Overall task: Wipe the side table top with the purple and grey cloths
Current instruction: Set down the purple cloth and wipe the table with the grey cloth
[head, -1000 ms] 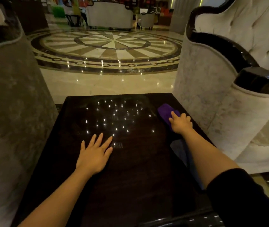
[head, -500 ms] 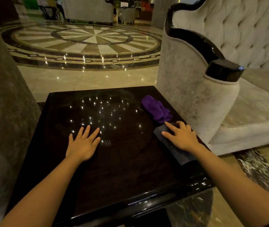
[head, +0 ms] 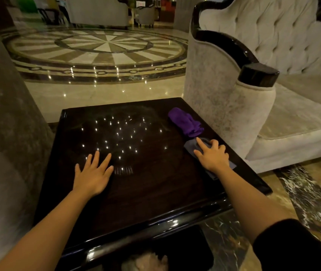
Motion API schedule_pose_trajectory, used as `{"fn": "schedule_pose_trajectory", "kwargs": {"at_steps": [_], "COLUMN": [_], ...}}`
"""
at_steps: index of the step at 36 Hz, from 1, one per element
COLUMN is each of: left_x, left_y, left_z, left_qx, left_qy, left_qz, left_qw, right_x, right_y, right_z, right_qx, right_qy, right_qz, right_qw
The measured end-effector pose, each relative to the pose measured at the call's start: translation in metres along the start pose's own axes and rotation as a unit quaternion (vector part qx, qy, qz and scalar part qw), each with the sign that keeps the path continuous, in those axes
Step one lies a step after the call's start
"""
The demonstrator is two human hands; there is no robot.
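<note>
The dark glossy side table (head: 155, 194) fills the middle of the view, with ceiling lights mirrored in its top. A crumpled purple cloth (head: 186, 122) lies near the table's far right edge. Just in front of it a grey cloth (head: 191, 146) lies flat along the right edge. My right hand (head: 212, 156) presses down on the grey cloth, fingers curled onto it, and covers its middle. My left hand (head: 93, 173) rests flat on the bare table top at the left, fingers spread, holding nothing.
A pale tufted armchair (head: 234, 98) with a dark wooden armrest cap stands close against the table's right side. Another grey upholstered piece (head: 5, 133) flanks the left. Beyond the table lies polished marble floor (head: 101, 47) with a round inlay.
My right hand left the purple cloth and drew back onto the grey cloth, where its fingers now curl. The view shifted left and back. My left hand stayed flat on the table.
</note>
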State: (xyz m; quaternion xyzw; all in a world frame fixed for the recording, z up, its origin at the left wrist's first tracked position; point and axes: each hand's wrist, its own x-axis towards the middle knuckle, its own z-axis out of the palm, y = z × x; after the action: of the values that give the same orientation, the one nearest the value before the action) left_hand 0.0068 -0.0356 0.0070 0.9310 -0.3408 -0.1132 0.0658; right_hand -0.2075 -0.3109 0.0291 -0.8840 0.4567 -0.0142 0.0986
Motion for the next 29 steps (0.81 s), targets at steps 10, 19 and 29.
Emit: {"fn": "schedule_pose_trajectory", "kwargs": {"at_steps": [10,19,29], "left_x": [-0.040,-0.047,-0.052], "left_y": [-0.020,-0.018,-0.014], "left_z": [0.006,0.009,0.004], "left_qx": [0.004,0.014,0.007], "left_qy": [0.000,0.008,-0.002], "left_qz": [0.001,0.006,0.005], "left_qw": [1.000,1.000,1.000], "right_x": [-0.022,-0.070,-0.144], "right_y": [-0.025,-0.057,-0.086], "right_z": [0.006,0.018,0.031], "right_qx": [0.006,-0.031,-0.067], "right_qy": [-0.002,0.014,0.020], "right_qz": [-0.040,-0.158,-0.317], "right_qw": [0.999,0.987,0.946]}}
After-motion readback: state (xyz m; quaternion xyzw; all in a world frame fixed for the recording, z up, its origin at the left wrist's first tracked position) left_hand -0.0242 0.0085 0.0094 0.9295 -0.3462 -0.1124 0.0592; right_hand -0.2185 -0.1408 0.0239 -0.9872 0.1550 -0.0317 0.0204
